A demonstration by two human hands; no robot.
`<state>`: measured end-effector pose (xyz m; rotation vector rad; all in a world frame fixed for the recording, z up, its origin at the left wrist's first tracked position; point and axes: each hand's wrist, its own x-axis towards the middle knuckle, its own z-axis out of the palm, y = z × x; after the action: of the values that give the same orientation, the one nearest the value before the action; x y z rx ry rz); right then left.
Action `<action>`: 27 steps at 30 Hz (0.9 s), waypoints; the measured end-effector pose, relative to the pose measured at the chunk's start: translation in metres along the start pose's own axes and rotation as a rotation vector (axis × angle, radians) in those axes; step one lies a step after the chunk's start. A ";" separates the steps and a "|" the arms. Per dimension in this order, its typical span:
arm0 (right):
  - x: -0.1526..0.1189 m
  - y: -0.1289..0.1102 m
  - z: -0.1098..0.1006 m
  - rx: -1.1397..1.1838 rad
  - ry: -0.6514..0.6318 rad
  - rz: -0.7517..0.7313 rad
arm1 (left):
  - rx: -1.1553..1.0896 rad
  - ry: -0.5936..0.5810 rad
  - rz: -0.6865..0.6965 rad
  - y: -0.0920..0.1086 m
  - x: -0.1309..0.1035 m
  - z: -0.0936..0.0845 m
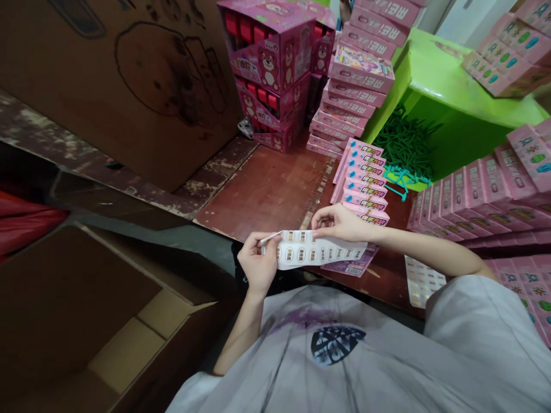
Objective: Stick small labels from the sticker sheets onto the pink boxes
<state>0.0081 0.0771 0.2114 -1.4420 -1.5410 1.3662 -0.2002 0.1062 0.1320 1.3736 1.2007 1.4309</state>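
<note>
A white sheet of round stickers (297, 252) with printed characters is stretched between my hands, just above the table's front edge. My left hand (259, 259) grips its left end, thumb on top, where the sheet folds over. At the upper edge, my right hand (338, 222) pinches with thumb and forefinger by one sticker; whether a sticker has come off is too small to tell. Under the sheet's right end lies a flat pink-purple box (355, 267). Just beyond my right hand stands an overlapping row of small pink boxes (364, 183).
Stacked pink boxes (359, 74) and bear-printed display boxes (275, 63) stand at the back. A green bin (456, 86) holds green sticks (404, 140). More pink boxes (477, 195) line the right. Another sticker sheet (424, 281) lies near my right elbow. Cardboard boxes (129, 344) stand left.
</note>
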 end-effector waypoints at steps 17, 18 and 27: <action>-0.001 -0.003 -0.006 -0.070 -0.114 0.092 | 0.017 -0.045 0.007 -0.003 -0.002 -0.002; -0.001 -0.003 -0.007 -0.078 -0.111 0.090 | 0.022 -0.052 0.011 -0.004 -0.002 -0.003; -0.009 -0.006 0.012 -0.337 0.215 -0.342 | -0.009 -0.028 -0.035 -0.011 0.000 -0.005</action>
<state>-0.0027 0.0662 0.2160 -1.3807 -1.8299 0.7539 -0.2054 0.1080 0.1212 1.3557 1.1936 1.3872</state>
